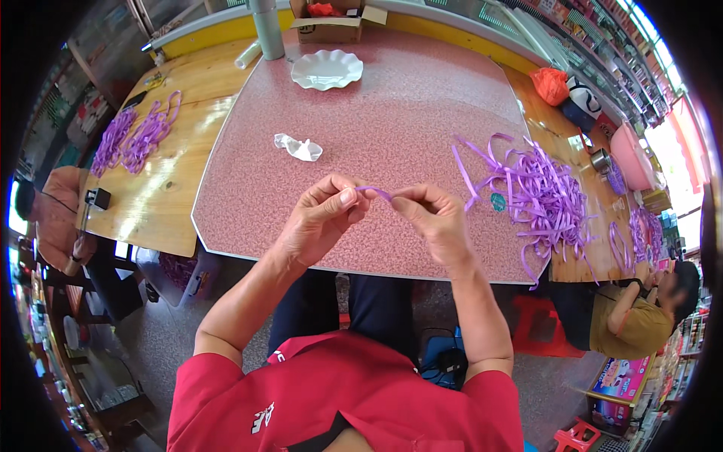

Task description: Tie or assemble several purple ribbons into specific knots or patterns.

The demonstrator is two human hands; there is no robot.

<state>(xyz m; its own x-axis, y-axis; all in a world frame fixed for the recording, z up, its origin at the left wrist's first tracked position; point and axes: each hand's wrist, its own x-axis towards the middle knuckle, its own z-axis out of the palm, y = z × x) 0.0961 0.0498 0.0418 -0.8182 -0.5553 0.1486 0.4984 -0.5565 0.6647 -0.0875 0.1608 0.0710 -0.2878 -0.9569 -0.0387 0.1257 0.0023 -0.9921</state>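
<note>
A short stretch of purple ribbon (374, 190) spans the gap between my two hands above the pink speckled tabletop (361, 128). My left hand (330, 209) pinches one end between thumb and forefinger. The other part is pinched by my right hand (432, 218), its fingers curled in. To the right of my right hand lies a loose heap of purple ribbons (544, 197), some strands trailing over the table's near edge. A small green round piece (498, 202) sits at the heap's left side. Beyond my left hand lies a crumpled white tissue-like piece (300, 148).
A white scalloped plate (327, 70) and a grey-green cylinder (267, 34) stand at the far side, near an open cardboard box (331, 24). More purple ribbons (135, 137) lie on the left wooden table. People sit at left (60, 203) and right (633, 320).
</note>
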